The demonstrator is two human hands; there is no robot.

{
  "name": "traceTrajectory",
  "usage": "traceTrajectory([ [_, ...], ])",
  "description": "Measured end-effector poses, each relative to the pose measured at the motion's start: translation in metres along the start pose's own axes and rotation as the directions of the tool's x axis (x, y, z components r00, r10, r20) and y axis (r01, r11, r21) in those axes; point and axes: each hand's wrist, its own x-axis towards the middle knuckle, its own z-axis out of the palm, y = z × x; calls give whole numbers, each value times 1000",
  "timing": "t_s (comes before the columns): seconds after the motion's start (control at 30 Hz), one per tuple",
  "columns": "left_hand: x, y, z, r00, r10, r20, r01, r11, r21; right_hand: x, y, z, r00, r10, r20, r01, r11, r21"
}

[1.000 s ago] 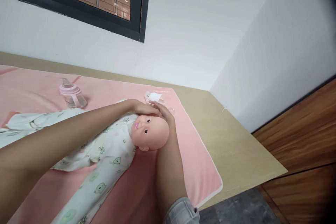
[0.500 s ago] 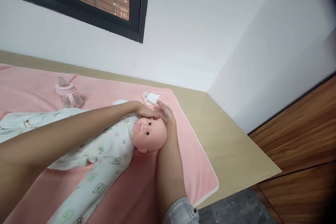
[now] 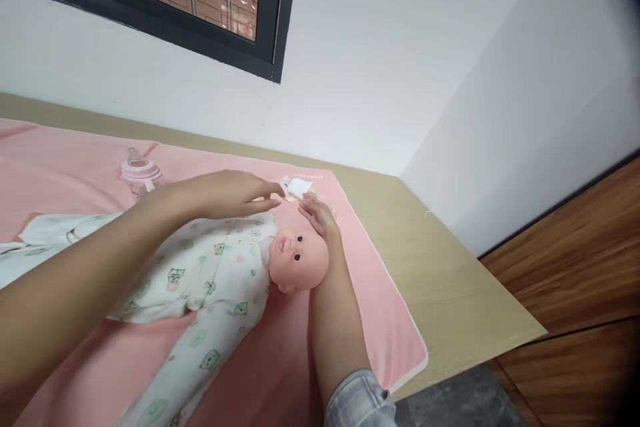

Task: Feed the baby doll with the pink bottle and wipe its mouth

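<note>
A baby doll [image 3: 300, 259] in a white printed sleepsuit [image 3: 210, 280] lies on its back on a pink blanket [image 3: 370, 307]. My right hand [image 3: 320, 219] rests at the far side of the doll's head, fingers stretched flat against it. My left hand [image 3: 235, 192] hovers above the doll's chest with fingers extended, pointing toward a small white folded item [image 3: 297, 187] near the blanket's far corner. Neither hand holds anything.
A pink baby bottle [image 3: 141, 177] stands on the blanket behind my left arm. The blanket lies on a tan tabletop [image 3: 450, 267] set in a white-walled corner. A dark-framed window is above. Wooden panelling is at the right.
My left hand has lifted off the doll's head and moved up and left, fingers now outstretched. My right hand stays by the head. The view shifted slightly.
</note>
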Motion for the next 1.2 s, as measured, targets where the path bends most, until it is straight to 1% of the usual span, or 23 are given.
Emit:
traceTrajectory([
  [0.1,-17,-11,2,1000,3,-9,-3,999,34,0,0,0,1000,6,-16,-6,1000,22],
  [0.17,-25,-18,2,999,-3,-47,4,1000,12,-1,-1,-1,1000,6,-29,-5,999,39],
  [0.27,-32,-24,3,997,-2,-78,1,1000,-5,-3,-3,-2,999,-19,-40,22,998,65],
  [0.4,-37,-31,3,996,9,-94,-11,1000,-22,-5,-6,-1,994,-85,-74,93,990,107],
  [0.5,-40,-39,3,992,17,-122,-22,999,-37,-8,-11,0,982,-147,-117,154,987,49],
  [0.6,-44,-47,2,989,34,-142,-40,998,-39,-14,-20,-3,974,-197,-109,192,980,-52],
  [0.7,-47,-50,1,990,46,-137,-49,999,-23,-26,-35,-8,970,-219,-102,208,972,-105],
  [0.73,-47,-50,0,989,50,-136,-53,998,-16,-31,-41,-9,973,-217,-85,207,972,-113],
  [0.8,-47,-48,-1,986,86,-143,-89,996,-14,-41,-54,-7,981,-195,-12,192,972,-132],
  [0.9,-45,-45,1,970,157,-184,-165,986,-28,-55,-74,5,978,-172,118,195,957,-216],
  [0.97,-43,-42,2,961,171,-217,-185,982,-42,-63,-87,19,967,-179,182,227,929,-293],
  [1.07,-40,-35,5,942,175,-285,-207,975,-86,-75,-105,45,943,-193,273,293,871,-395],
  [1.13,-37,-31,7,923,183,-340,-239,962,-131,-83,-113,64,915,-193,354,349,820,-453],
  [1.2,-34,-27,9,907,198,-371,-281,942,-184,-92,-119,82,874,-167,457,405,769,-495],
])
